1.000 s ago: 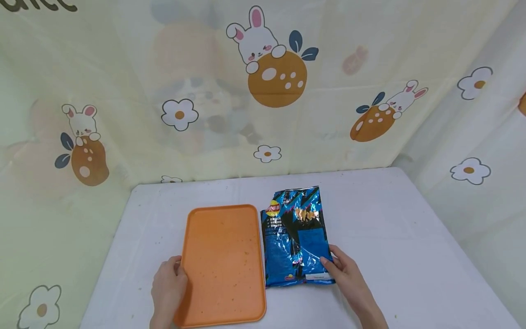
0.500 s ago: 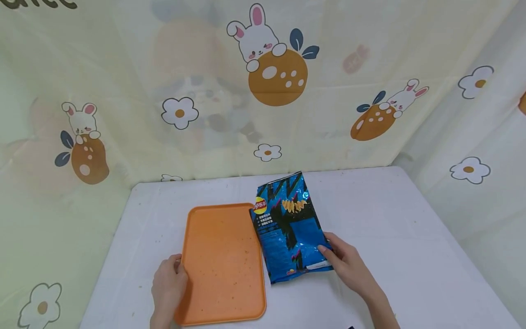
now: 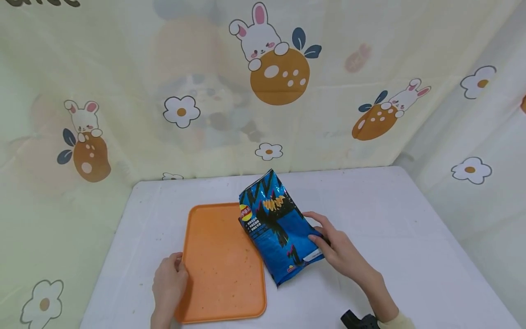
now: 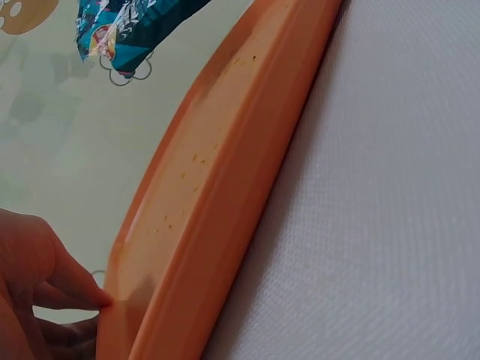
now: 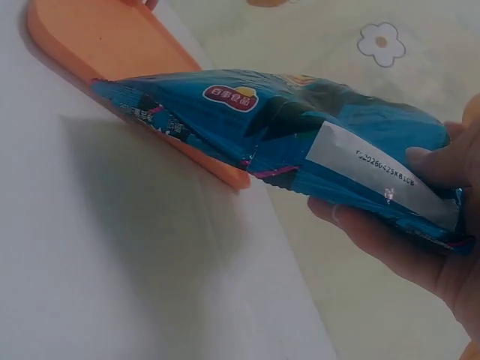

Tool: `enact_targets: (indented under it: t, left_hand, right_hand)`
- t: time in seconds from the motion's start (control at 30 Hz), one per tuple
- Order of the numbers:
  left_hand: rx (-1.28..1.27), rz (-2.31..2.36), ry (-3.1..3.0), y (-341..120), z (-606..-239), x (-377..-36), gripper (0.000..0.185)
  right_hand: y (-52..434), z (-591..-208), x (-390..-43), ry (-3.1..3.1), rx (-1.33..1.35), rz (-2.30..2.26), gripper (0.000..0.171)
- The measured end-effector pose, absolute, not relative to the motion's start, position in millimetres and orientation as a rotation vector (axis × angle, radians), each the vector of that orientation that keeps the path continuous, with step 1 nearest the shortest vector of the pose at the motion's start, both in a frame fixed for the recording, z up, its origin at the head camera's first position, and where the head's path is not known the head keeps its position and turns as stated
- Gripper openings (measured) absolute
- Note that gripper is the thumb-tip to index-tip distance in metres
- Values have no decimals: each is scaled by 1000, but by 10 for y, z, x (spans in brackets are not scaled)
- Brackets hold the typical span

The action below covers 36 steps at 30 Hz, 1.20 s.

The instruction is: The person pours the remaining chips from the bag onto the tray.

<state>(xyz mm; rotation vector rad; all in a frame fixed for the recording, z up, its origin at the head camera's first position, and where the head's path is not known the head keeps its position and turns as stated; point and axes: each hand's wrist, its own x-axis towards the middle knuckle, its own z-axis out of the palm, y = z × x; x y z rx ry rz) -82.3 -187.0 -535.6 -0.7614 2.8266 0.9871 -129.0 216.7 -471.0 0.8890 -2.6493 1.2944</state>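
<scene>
Item: blue crisp packet (image 3: 277,228), foil, puffed, printed with a yellow-and-red logo; you hold it in your right hand (image 3: 334,249), thumb on the top face near the white date label and fingers curled beneath, as the right wrist view shows. It is lifted clear of the white table (image 3: 390,219), tilted, its far end leaning over the right rim of the tray. Item: orange plastic tray (image 3: 222,265), flat on the table to the left of your right hand, flecked with crumbs; your left hand (image 3: 168,285) pinches its near-left rim, thumb tip on the upper lip in the left wrist view, fingers underneath and mostly hidden. Hazards, as judged: the foil is slick and you grip only one end, so the packet may slide or droop out of your fingers; a tighter squeeze could crush the crisps or burst a seam. Its lower corner hangs close to the tray's edge and could catch there, nudging the tray against your left hand. Whether the packet is sealed cannot be told; if open, tilting may spill.
</scene>
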Motion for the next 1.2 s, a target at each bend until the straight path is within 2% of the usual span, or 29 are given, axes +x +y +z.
enact_targets:
  t: [0.2, 0.67, 0.9, 1.2]
  left_hand:
    - [-748, 1003, 2831, -1880, -5359, -818, 36]
    - [-769, 998, 2814, -1876, -5380, -834, 37]
    - [-755, 991, 2838, -1865, -5365, -820, 35]
    - [-752, 1000, 2853, -1868, -5357, -818, 34]
  right_hand:
    - [2097, -4665, -1349, -2609, 943, 1117, 52]
    - [2017, -4581, -1467, -2564, 1131, 1134, 38]
    - [1961, -4455, -1480, -2739, 1178, 1045, 45]
    - [1888, -4288, -1549, -2746, 1388, 942, 41]
